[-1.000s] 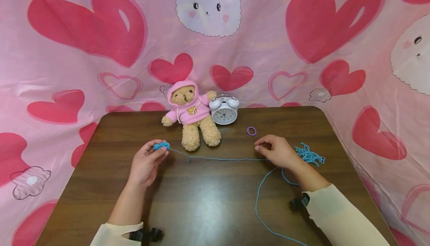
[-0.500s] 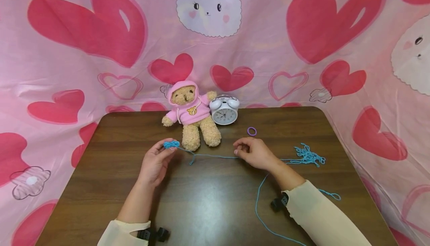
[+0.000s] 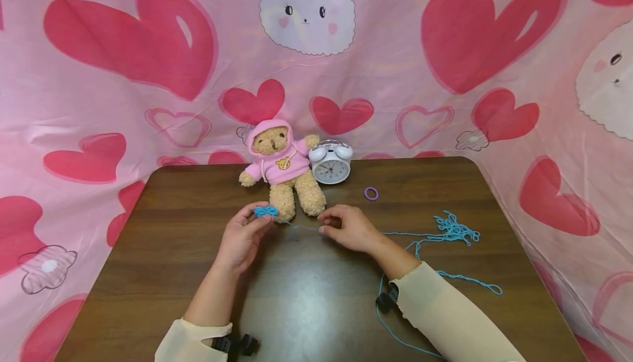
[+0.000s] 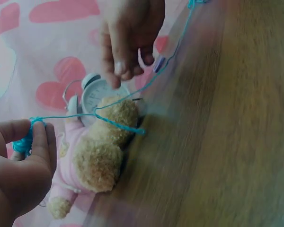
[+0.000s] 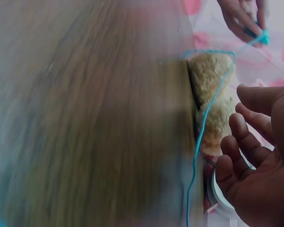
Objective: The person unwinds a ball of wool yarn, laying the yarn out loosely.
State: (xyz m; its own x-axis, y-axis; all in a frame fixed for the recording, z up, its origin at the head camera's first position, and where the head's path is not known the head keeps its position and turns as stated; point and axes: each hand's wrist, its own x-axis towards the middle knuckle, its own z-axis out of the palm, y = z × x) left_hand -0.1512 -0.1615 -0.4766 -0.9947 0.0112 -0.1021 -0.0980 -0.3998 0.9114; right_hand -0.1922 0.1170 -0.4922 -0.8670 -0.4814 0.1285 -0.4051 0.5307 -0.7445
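Observation:
My left hand (image 3: 240, 244) pinches a small wound bundle of light blue yarn (image 3: 265, 211) between thumb and fingers, just left of the teddy bear's legs. From the bundle a single strand (image 4: 68, 116) runs toward the right, with a short doubled piece (image 4: 120, 125) hanging off it in the left wrist view. My right hand (image 3: 352, 230) hovers right of the bear's feet, its fingers loosely bent and nothing between them. In the right wrist view the strand (image 5: 197, 146) passes beside these fingers, apart from them. A loose heap of the same yarn (image 3: 456, 227) lies at the table's right.
Behind the hands sit the teddy bear (image 3: 279, 167) in a pink hoodie and a white alarm clock (image 3: 331, 165). A purple ring (image 3: 371, 193) lies on the brown table (image 3: 306, 307). Another yarn length with a looped end (image 3: 487, 287) lies near my right sleeve.
My right hand has moved left, toward the left hand, uncovering yarn on the right. The left hand has shifted slightly right with the yarn bundle, narrowing the gap between them.

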